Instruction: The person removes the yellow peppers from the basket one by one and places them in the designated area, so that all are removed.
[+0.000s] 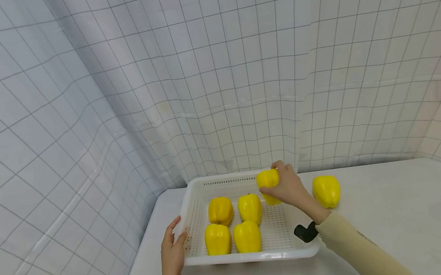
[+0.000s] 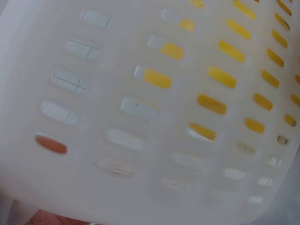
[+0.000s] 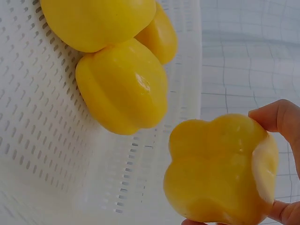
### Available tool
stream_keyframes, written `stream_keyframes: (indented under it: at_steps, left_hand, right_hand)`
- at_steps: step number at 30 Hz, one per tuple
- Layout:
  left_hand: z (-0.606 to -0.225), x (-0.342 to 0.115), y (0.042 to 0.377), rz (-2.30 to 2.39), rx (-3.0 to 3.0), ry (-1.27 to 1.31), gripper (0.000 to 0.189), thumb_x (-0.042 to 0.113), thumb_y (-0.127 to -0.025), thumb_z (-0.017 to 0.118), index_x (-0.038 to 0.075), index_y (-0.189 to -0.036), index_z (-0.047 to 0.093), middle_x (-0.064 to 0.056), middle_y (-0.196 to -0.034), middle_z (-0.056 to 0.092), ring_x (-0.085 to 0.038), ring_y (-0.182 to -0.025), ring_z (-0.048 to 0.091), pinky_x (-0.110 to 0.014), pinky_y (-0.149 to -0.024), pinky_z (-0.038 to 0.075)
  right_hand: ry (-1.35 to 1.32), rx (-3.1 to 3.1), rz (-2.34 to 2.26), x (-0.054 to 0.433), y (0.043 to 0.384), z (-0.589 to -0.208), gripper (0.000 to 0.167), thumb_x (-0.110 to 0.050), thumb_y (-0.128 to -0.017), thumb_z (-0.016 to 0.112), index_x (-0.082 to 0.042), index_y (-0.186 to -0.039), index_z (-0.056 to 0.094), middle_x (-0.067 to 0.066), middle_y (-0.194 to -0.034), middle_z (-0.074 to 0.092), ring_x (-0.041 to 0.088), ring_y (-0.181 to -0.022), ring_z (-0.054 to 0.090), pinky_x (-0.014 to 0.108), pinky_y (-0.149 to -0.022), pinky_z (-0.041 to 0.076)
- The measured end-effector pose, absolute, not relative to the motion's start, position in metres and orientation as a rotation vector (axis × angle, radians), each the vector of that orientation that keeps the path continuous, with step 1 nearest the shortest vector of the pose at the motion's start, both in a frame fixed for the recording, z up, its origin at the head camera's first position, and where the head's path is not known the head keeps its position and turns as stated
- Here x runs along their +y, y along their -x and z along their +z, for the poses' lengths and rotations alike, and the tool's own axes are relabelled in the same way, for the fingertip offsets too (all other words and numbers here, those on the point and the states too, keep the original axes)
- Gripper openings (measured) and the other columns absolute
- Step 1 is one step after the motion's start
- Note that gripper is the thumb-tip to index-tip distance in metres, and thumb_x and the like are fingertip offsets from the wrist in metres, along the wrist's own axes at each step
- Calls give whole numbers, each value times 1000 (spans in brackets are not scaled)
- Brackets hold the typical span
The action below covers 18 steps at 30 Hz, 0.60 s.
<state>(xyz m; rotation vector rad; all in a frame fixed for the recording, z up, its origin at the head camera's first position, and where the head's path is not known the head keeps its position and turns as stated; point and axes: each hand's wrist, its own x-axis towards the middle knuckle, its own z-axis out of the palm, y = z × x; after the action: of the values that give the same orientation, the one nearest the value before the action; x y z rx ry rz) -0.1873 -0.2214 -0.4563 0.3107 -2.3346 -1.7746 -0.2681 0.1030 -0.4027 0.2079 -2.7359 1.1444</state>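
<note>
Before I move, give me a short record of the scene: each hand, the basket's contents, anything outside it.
left hand: grips basket at its left side
right hand: holds held pepper at basket's far right; contact with basket unclear
in basket: four peppers, two rows of two
on table: one pepper, right of basket

The head view looks forward and down at the whole basket point(image 1: 251, 257), which both wrist views share up close: left from outside, right looking in.
</note>
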Motion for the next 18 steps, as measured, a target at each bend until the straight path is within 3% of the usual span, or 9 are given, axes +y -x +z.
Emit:
stream_keyframes:
  at_steps: [11,18]
  left_hand:
    - [-456,-221,187,-1787,-2333,-324,49,11,-96,50,16,-144,41,-20,-148,31,-41,-131,29,-60,-98,28]
    - [-456,-221,188,-1782,-2337,-329,48,11,-96,50,15,-143,41,-20,-149,29,-43,-134,23,-62,-99,25]
  right_hand:
    - [-181,-2683,1191,112,264,-400,72,-34,-75,77,-6,-128,37,26,-116,40,35,-88,53,44,-71,49]
    - [-185,-2652,1206,121,262,-399,72,-37,-77,76,-5,-129,38,24,-113,40,34,-88,52,44,-71,48]
